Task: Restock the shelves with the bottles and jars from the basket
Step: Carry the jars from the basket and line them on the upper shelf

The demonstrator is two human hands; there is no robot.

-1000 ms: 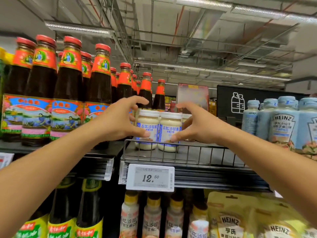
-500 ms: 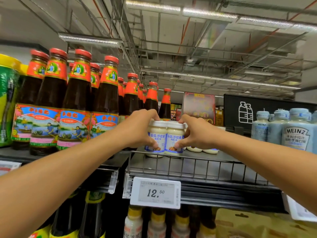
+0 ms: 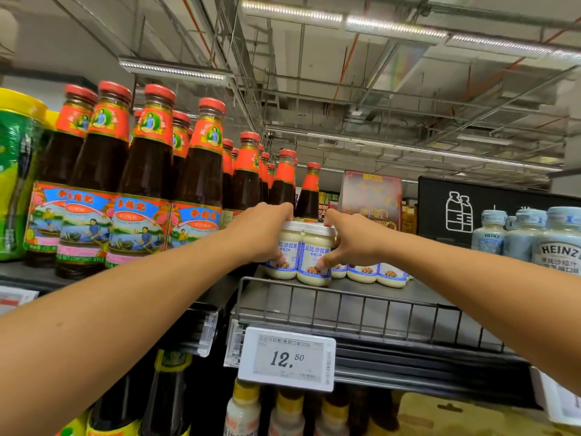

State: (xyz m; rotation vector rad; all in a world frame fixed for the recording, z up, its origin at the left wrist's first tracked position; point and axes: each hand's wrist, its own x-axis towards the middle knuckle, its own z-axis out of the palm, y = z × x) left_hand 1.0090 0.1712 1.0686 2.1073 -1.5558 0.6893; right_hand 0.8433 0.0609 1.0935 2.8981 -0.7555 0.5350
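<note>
Grip: left hand (image 3: 261, 234) and right hand (image 3: 352, 243) curl fingers (image 3: 327, 259) round the two salad-dressing jars (image 3: 309, 247) — one each.
Place: on the wire-fronted shelf (image 3: 361, 297), just beside other jars (image 3: 390, 273) (to the right).
Risk: an uneven shove could topple those neighbours — or the oyster-sauce bottles (image 3: 201, 171).

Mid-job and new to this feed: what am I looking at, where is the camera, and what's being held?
No machine here: a person's bare arms, filmed by one wide-angle camera on their head, facing a shop shelf. The left hand and right hand grip a pair of white jars from either side, fingers curled round them, just behind the wire rail. To the right stand more such jars, dark sauce bottles on the left, Heinz bottles far right. A price tag reads 12.50.
</note>
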